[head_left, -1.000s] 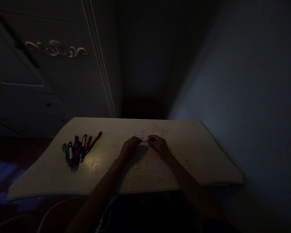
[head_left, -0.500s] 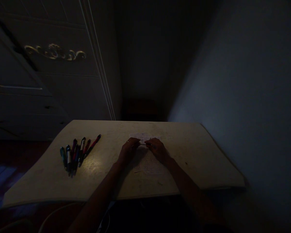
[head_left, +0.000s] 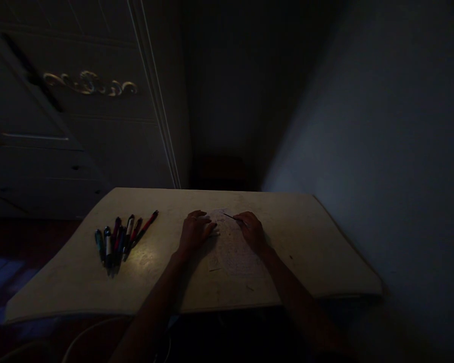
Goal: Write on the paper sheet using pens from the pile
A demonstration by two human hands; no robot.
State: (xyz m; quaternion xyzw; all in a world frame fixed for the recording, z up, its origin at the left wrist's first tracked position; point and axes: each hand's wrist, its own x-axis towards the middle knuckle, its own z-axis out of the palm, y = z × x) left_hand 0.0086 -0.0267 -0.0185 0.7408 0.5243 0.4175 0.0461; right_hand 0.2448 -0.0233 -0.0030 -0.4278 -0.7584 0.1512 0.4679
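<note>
My right hand (head_left: 251, 232) is closed on a thin dark stick (head_left: 230, 216), which points left from the fingertips; the dim light hides its exact kind. To its left, my left hand (head_left: 195, 233) rests over the table with its fingers apart. A small pale piece (head_left: 216, 234) shows beside the left thumb; I cannot tell whether the hand touches it. Between and below the hands lies a sheet of paper (head_left: 236, 254) with faint writing.
Several pens (head_left: 119, 242) lie in a loose bunch on the left of the pale table (head_left: 166, 282). Thin scraps (head_left: 215, 269) lie near the front. A cabinet (head_left: 109, 146) stands at the far left, a wall (head_left: 382, 151) on the right.
My hands have moved apart, the left one leftward with its fingers spreading. The stick, earlier between both hands, is now in the right hand alone and tilted.
</note>
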